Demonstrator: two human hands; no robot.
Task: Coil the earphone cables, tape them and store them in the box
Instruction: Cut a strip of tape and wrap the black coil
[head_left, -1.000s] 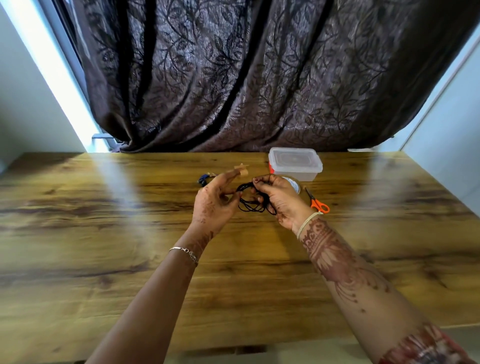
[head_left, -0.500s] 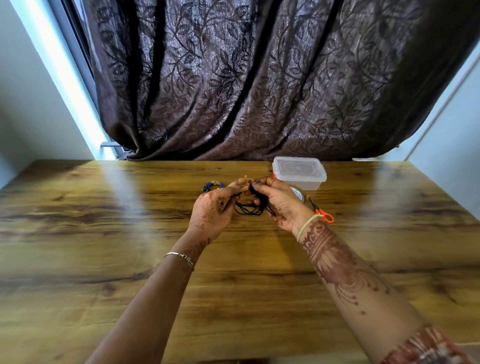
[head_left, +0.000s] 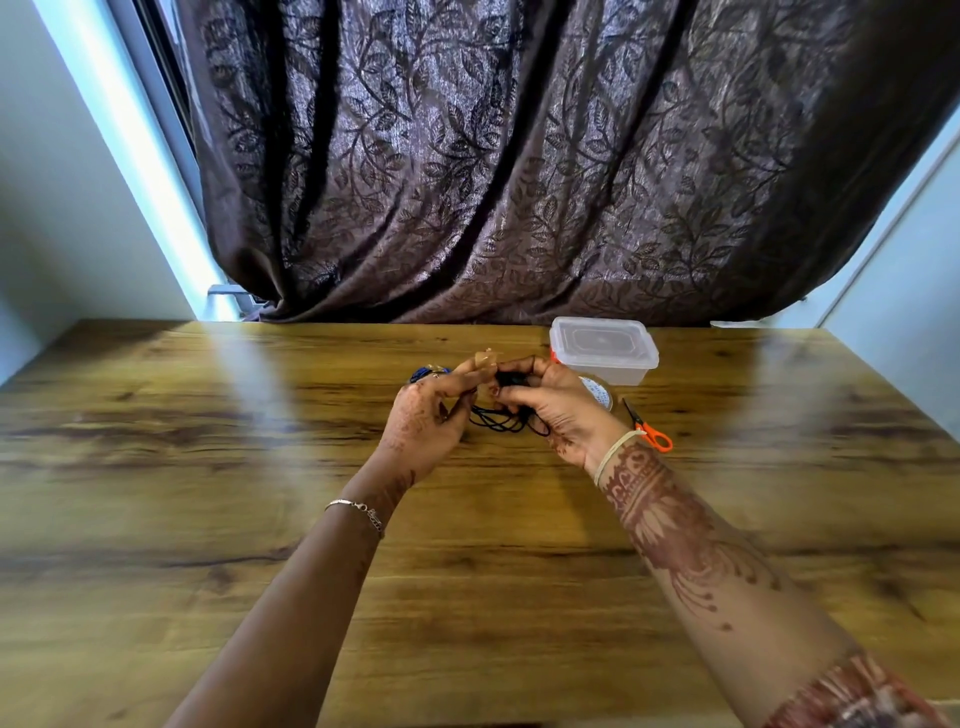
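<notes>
A coiled black earphone cable (head_left: 501, 418) hangs between my two hands above the wooden table (head_left: 208, 493). My right hand (head_left: 558, 410) pinches the top of the coil. My left hand (head_left: 428, 415) holds a strip of brownish tape (head_left: 485, 359) at its fingertips, right against the coil. A clear plastic box (head_left: 605, 351) with its lid on stands just behind my right hand. A blue earphone cable (head_left: 428, 371) lies on the table behind my left hand, mostly hidden.
A tape roll (head_left: 600, 397) lies partly hidden behind my right hand. Orange-handled scissors (head_left: 649, 428) lie to its right. A dark patterned curtain (head_left: 519, 182) hangs along the table's far edge.
My hands have come closer together, and the tape strip on my left fingertips now meets the top of the black coil. The camera has tilted slightly.
</notes>
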